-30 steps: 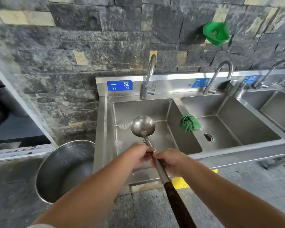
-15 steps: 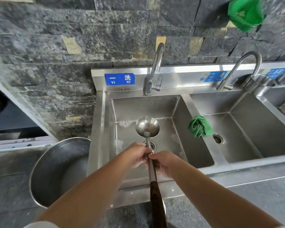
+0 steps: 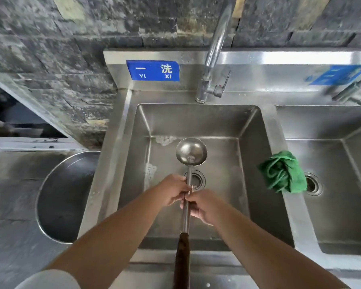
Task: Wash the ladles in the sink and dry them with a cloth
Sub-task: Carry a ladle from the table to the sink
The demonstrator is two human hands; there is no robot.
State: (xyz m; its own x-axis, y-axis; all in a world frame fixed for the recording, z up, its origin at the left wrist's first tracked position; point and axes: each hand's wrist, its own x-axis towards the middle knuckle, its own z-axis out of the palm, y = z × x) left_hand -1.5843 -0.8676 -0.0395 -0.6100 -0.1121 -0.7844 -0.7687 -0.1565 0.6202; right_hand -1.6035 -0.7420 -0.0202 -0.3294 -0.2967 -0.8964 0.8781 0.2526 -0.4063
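Both hands' grip holds the ladle [image 3: 191, 152] under the sign [image 3: 153, 70] (reading "YI XI").

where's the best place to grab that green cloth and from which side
Take the green cloth by its bunched top folds, coming down from above. It sits crumpled on the divider between the two basins, partly overhanging the right basin, so a pinch on the raised folds lifts it clear. The right hand is nearer, but both hands currently hold the ladle.

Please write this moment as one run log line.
both hands: left, right gripping ladle | over sink | tap dry
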